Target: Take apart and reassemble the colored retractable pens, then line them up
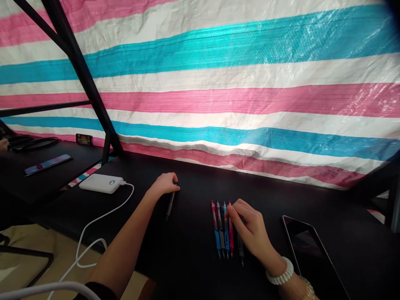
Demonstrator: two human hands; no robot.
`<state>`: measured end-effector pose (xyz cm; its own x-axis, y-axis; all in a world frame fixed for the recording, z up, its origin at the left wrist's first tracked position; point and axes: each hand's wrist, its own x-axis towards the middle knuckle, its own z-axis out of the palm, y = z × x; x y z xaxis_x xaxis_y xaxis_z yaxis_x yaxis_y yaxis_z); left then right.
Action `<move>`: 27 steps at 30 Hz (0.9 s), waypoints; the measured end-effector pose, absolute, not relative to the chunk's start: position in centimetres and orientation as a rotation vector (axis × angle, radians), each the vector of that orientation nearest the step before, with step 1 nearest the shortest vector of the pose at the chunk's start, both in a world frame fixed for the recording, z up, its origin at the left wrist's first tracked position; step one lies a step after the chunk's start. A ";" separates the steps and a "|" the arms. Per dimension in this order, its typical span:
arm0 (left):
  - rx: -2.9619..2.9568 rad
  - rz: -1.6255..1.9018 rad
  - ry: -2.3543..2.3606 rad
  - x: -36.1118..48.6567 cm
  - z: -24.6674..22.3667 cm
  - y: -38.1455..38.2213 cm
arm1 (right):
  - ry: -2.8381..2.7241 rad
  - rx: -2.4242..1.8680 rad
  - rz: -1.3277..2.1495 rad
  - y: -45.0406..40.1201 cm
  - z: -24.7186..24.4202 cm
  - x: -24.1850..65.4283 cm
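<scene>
Head view: black desk [193, 187], striped tarp [237, 83], left fingers [171, 183] and right fingers [233, 212] gripping pens [216, 227].

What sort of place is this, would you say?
Probably a makeshift workspace, perhaps at home: a black desk stands against a striped tarp, with pens, a tablet and a power bank on it.

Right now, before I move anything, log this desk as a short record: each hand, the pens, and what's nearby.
Left hand: touching a dark pen
Right hand: fingertips at a row of pens
Row: four pens side by side
Under right hand: a second dark pen
Right wrist: white coil bracelet
Nearby: white power bank, black tablet
</scene>
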<state>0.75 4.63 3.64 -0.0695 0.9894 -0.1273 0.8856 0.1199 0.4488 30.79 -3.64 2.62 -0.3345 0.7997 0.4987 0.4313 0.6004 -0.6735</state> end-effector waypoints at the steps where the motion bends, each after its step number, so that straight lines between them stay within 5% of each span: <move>1: 1.830 0.344 2.039 0.7 3.7 4.6 | -1.966 -0.979 0.547 -3.6 2.6 30.8; 8: 2.096 0.512 2.059 4.2 4.7 3.0 | -1.775 -1.112 0.675 -3.2 2.5 31.0; 16: 2.630 0.525 0.762 9.4 3.3 0.4 | -1.429 -1.153 0.829 -2.6 2.4 30.9; 27: 2.720 0.600 0.853 10.0 3.6 -0.6 | -1.474 -1.166 0.939 -2.1 2.5 31.5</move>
